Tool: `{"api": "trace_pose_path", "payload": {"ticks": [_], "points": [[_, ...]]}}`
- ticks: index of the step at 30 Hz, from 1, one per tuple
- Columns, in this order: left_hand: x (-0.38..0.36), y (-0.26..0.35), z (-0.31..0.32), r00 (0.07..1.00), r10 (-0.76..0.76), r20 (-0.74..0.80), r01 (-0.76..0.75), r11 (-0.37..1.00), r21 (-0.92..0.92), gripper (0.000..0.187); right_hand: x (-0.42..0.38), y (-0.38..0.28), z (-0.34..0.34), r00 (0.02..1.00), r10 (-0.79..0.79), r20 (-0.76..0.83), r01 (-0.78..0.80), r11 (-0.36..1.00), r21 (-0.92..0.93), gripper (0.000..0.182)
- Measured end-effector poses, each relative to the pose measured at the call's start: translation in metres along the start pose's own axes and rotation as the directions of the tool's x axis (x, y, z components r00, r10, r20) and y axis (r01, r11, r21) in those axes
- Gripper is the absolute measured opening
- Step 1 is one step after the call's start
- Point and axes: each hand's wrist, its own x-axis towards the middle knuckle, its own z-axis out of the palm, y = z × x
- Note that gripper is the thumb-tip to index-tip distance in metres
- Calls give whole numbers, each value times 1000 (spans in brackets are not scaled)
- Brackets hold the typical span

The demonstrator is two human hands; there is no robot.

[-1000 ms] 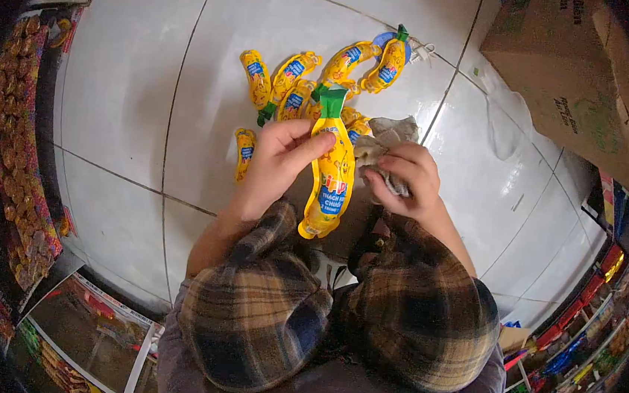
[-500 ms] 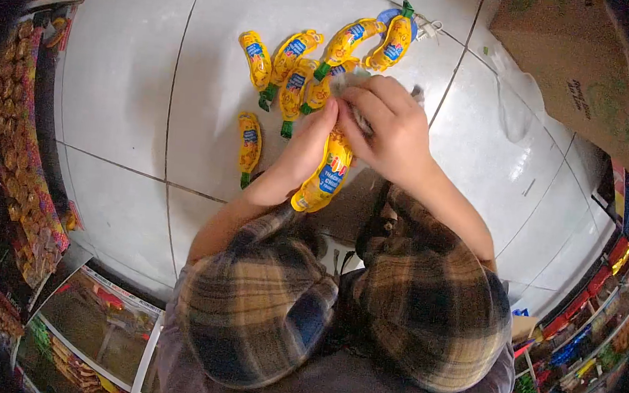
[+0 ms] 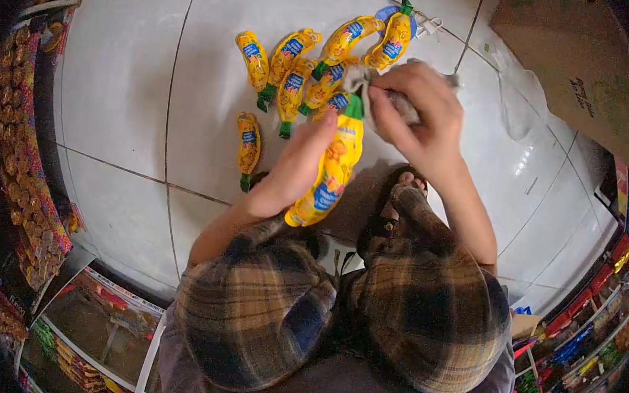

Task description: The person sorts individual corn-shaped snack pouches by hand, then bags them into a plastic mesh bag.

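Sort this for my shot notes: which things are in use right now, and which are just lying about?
In use: left hand holding banana-shaped packet; right hand gripping grey cloth.

Lying about: other yellow packets on floor; cardboard box; shelf snacks.

At centre frame, the left hand (image 3: 296, 166) grips a yellow banana-shaped packet (image 3: 329, 174). The right hand (image 3: 417, 114) presses a crumpled cloth (image 3: 401, 103) at its green tip. More packets (image 3: 296, 64) lie on the tiled floor (image 3: 124, 67) above.
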Motion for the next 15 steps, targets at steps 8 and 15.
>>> {"api": "trace_pose_path", "payload": {"ticks": [8, 15], "points": [[-1, 11, 12, 912, 401, 91, -391, 914, -108, 47, -22, -37, 8, 960, -278, 26, 265, 937, 229, 15], [-3, 13, 6, 959, 282, 8, -282, 959, 30, 59, -21, -33, -20, 815, -381, 437, 171, 878, 446, 9]]}}
